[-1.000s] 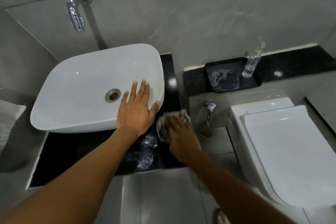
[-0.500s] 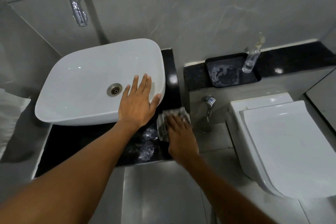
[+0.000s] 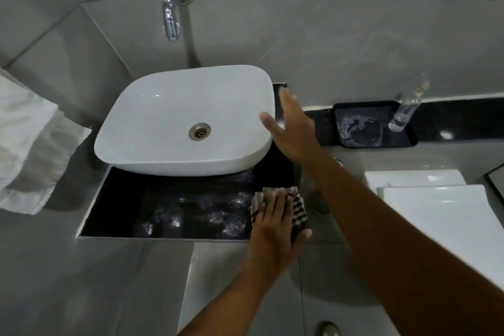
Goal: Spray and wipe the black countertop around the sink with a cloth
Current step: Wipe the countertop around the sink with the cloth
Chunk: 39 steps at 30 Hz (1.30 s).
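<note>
The black countertop (image 3: 163,199) runs around a white basin (image 3: 163,117) and carries wet, foamy streaks along its front. A striped black-and-white cloth (image 3: 298,207) lies on the counter's front right corner. My left hand (image 3: 272,226) presses flat on the cloth, thumb off its right edge. My right hand (image 3: 294,133) hovers with fingers spread beside the basin's right rim, over the narrow black strip there, holding nothing. A clear spray bottle (image 3: 406,109) stands on the far right ledge.
A black tray (image 3: 376,146) with soapy residue sits on the ledge under the bottle. A white toilet tank and lid (image 3: 436,213) is at the right. A chrome tap (image 3: 170,19) juts from the wall, and a white towel (image 3: 24,144) hangs at the left.
The cloth has moved from under my right hand to under my left, now nearer the front edge. My right hand has risen to the basin's right rim. The view has shifted.
</note>
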{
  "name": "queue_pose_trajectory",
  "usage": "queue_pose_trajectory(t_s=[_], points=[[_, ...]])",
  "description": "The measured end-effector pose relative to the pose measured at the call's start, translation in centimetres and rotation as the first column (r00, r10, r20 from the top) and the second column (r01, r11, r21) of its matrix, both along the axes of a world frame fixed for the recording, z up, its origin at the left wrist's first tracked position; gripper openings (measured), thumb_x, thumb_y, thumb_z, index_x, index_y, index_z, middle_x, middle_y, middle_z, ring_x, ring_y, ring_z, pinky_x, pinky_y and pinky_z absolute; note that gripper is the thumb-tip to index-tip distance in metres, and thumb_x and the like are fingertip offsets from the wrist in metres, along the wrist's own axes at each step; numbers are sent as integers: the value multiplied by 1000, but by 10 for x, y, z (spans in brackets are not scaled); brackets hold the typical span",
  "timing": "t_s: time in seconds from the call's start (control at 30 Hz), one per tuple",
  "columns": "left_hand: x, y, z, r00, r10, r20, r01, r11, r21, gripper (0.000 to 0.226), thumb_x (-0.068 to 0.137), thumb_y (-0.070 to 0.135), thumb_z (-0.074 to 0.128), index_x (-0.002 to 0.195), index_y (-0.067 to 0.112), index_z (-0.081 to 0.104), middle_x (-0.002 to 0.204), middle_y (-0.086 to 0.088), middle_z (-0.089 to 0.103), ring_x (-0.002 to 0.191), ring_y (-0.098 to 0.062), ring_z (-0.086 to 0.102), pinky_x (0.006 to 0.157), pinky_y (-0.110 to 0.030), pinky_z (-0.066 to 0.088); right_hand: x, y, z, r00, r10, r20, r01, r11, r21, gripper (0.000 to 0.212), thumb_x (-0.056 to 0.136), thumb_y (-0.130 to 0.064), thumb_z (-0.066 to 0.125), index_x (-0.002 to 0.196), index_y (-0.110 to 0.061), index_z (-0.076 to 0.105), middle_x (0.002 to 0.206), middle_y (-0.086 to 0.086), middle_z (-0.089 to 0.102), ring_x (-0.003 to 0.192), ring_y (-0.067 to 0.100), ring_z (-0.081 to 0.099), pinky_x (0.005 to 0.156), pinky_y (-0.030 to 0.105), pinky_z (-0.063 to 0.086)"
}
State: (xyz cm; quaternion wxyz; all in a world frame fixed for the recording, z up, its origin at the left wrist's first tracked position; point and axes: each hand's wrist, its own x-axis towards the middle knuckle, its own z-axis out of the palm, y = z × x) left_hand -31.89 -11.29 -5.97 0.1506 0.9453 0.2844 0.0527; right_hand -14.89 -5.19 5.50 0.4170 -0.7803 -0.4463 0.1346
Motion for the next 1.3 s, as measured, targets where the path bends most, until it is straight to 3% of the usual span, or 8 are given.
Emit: queue_pose_trajectory(t_s=[0.13,0.23,0.57,0.67,0.77,0.9,1.13,1.3], points=[[15,5,-3,996,86,-39,-85,996,28,62,91,46,33,141,11,46,152,-13,40,141,-33,34,115,-47,28,-25,56,-16,957,80,279,6,956,-294,86,91,-69,28,156,-15,9,165,9,3,151,26,-2,117,51,7],[10,13,-8,999,28,-32,-27,999,26,55,91,42,35,133,13,55,145,-10,50,137,-30,41,113,-43,34,-31,60,-38,916,-1,400,131,946,-296,91,87,-73,20,156,-16,6,165,10,-2,151,28,-6,119,50,4],[-124,131,-15,996,7,-91,1,997,81,63,94,44,38,151,29,14,160,0,19,147,-20,17,121,-35,6,-22,60,-38,871,96,482,92,932,-351,95,83,-79,13,156,-18,9,165,8,-4,151,23,-9,119,48,4],[-211,201,-6,959,241,-147,-236,970,52,65,93,46,28,150,17,25,160,-7,19,147,-26,21,120,-38,15,-24,61,-38,867,100,488,82,937,-339,96,83,-80,12,156,-18,9,165,8,-4,151,23,-9,120,47,3],[-264,251,7,825,546,-143,-545,837,50,66,91,40,28,148,7,31,158,-19,23,145,-34,24,119,-48,19,-24,60,-37,866,101,490,81,938,-336,97,83,-81,13,156,-18,10,165,8,-4,151,24,-8,119,47,5],[-247,243,-1,730,675,-110,-668,738,97,56,96,29,35,147,6,32,157,-17,26,145,-33,24,119,-50,16,-25,64,-39,868,95,488,80,942,-325,98,82,-83,17,156,-19,11,165,9,-2,151,26,-6,119,48,6],[-95,72,-10,959,279,-49,-273,956,105,63,90,44,42,149,28,27,155,-6,35,141,-33,30,118,-52,11,-30,60,-33,863,120,490,74,931,-358,96,83,-81,19,156,-19,13,165,10,-1,151,27,-4,120,48,6],[-22,2,-25,996,86,6,-87,993,86,63,98,57,32,149,21,29,159,-1,26,147,-23,20,120,-40,15,-26,58,-35,877,87,473,80,943,-322,94,85,-80,20,156,-18,14,165,11,1,151,29,-5,119,50,7]])
